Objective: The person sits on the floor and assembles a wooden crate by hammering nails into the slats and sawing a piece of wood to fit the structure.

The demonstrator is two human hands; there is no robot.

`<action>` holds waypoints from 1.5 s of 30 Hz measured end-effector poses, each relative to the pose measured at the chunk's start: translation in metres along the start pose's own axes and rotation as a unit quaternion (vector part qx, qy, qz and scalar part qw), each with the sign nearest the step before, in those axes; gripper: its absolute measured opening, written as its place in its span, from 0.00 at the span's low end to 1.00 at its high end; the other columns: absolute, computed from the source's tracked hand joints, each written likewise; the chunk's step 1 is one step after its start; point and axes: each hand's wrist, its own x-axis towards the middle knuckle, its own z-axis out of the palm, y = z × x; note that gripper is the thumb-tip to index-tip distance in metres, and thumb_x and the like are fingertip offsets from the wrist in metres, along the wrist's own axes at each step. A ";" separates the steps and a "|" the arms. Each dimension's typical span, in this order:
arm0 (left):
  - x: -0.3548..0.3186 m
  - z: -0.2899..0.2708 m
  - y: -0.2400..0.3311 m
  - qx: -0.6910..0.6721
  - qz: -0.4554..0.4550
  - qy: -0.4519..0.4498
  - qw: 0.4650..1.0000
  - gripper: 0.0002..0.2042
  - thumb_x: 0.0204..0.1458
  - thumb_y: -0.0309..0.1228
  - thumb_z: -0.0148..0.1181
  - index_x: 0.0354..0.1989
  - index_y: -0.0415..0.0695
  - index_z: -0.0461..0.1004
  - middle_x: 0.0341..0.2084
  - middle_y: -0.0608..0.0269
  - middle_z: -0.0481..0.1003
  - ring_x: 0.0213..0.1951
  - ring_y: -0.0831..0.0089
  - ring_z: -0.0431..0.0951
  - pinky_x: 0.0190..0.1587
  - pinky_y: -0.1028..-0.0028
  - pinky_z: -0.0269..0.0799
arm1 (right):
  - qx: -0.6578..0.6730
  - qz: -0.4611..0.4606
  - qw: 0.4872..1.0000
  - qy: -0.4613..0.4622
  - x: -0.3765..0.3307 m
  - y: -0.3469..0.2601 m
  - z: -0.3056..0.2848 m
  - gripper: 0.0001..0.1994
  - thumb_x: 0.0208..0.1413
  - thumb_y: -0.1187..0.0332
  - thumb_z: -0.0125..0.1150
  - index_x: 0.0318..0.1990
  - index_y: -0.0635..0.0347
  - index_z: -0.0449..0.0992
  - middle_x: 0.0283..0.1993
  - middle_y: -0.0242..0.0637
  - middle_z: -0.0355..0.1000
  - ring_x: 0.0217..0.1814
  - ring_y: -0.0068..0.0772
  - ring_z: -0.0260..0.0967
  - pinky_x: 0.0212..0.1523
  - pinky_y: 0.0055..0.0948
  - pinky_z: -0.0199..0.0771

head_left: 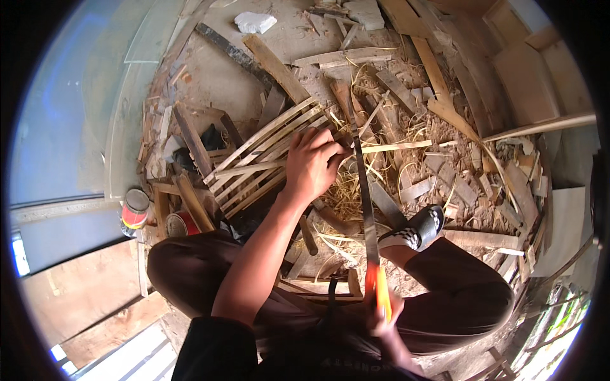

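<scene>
My left hand (313,164) is closed around a light bamboo strip (399,147), which sticks out to the right past my fingers. Under that hand lies a slatted bamboo rack (264,143) of several thin parallel strips. My right hand (393,311), low in the picture and slightly blurred, grips the orange handle of a handsaw (365,203). Its long narrow blade points away from me and crosses the strip just right of my left fingertips. Whether the teeth have bitten into the strip I cannot tell.
Wood offcuts and shavings (346,190) litter the ground. A dark plank (235,54) and a brown board (273,66) lie at the far left. Two red cans (135,208) stand near my left knee. My sandalled foot (424,228) rests right of the blade. Wooden shelving (527,70) stands far right.
</scene>
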 end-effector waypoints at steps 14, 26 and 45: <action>0.002 0.004 0.004 -0.018 0.012 0.004 1.000 0.05 0.47 0.26 0.73 0.31 0.49 0.83 0.30 0.68 0.72 0.42 0.63 0.76 0.48 0.59 0.67 | 0.109 -0.018 0.993 0.036 0.106 0.008 0.024 0.25 0.67 0.48 0.54 0.32 0.65 0.69 0.22 0.27 0.62 0.20 0.20 0.56 0.21 0.27 0.55; 0.001 0.002 0.003 0.001 0.006 0.011 1.000 0.05 0.46 0.26 0.72 0.30 0.49 0.82 0.31 0.68 0.73 0.43 0.62 0.76 0.49 0.58 0.67 | 0.068 -0.030 0.997 0.027 0.103 0.021 0.036 0.25 0.65 0.45 0.54 0.31 0.61 0.71 0.21 0.29 0.63 0.21 0.24 0.60 0.23 0.30 0.60; 0.005 -0.001 -0.005 -0.013 0.003 0.018 1.000 0.04 0.48 0.27 0.72 0.30 0.48 0.82 0.31 0.67 0.73 0.42 0.61 0.76 0.47 0.60 0.67 | -0.021 -0.051 0.996 0.065 -0.019 0.002 0.010 0.33 0.66 0.38 0.45 0.28 0.64 0.74 0.16 0.30 0.65 0.18 0.22 0.63 0.22 0.24 0.60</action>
